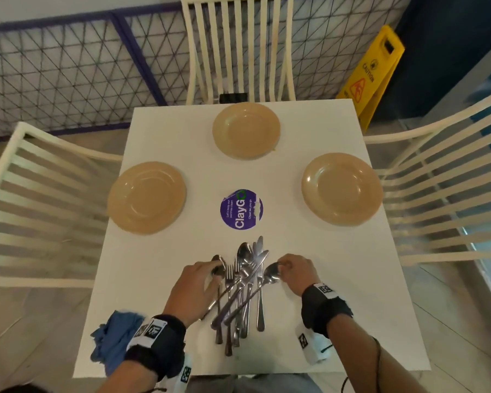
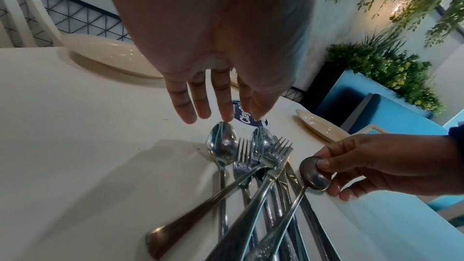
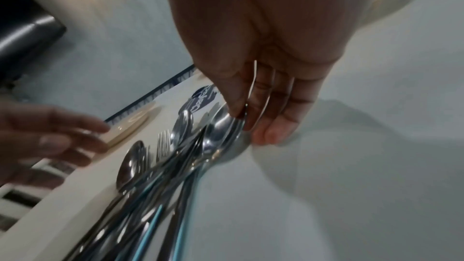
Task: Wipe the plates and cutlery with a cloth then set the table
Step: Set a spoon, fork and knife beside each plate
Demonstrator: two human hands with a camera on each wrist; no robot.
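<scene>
A pile of steel cutlery (image 1: 244, 290), with spoons, forks and knives, lies fanned out near the front of the white table (image 1: 338, 279). My right hand (image 1: 281, 268) pinches the bowl of the rightmost spoon (image 1: 270, 275) between thumb and fingers, as the right wrist view shows at the hand (image 3: 241, 114). My left hand (image 1: 210, 268) hovers with straight fingers (image 2: 226, 110), its fingertips at the tip of the leftmost spoon (image 2: 222, 146). Three empty beige plates stand at the left (image 1: 147, 197), far (image 1: 246, 130) and right (image 1: 342, 189). A crumpled blue cloth (image 1: 115, 338) lies at the front left corner.
A round purple sticker (image 1: 241, 209) marks the table's middle. White slatted chairs stand at the far side (image 1: 238, 46), the left (image 1: 40, 208) and the right (image 1: 442, 180). A yellow caution sign (image 1: 372, 75) stands on the floor at the back right.
</scene>
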